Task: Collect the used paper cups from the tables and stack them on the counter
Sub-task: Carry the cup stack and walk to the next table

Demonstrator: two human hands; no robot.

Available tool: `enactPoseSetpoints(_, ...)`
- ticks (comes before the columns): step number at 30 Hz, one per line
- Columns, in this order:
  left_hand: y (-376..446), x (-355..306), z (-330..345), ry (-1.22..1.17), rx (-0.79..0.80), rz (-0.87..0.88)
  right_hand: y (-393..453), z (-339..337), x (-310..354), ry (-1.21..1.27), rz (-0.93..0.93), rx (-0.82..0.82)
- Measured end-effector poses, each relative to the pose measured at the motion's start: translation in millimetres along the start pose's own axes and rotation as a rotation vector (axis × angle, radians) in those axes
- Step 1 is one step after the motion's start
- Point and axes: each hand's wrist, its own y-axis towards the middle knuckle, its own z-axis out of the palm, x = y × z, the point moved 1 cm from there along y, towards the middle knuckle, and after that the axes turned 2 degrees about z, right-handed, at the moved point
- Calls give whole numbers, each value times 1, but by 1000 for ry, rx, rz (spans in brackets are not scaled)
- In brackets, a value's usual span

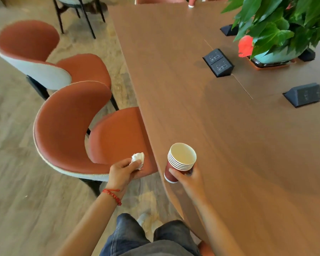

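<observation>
My right hand (187,179) grips a stack of several nested paper cups (180,160), dark red outside and white inside, tilted and held over the near edge of the long brown table (201,111). My left hand (122,171) pinches a crumpled white tissue (138,159) above the seat of the nearest chair. One more red cup (191,1) stands at the table's far end, only its lower part in view.
Two rust-coloured chairs (67,124) stand along the table's left side, a dark-legged one farther back. Black pop-up socket boxes (218,62) and a potted plant with a red flower (273,30) sit on the table. Wood-look floor lies to the left.
</observation>
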Motion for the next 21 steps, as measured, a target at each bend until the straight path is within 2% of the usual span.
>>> enactPoseSetpoints(10, -73, 22, -48, -308, -430, 36, 8, 39, 19, -116, -66, 469)
enactPoseSetpoints(21, -177, 67, -124, -560, -885, 94, -53, 154, 20, -269, -135, 1032)
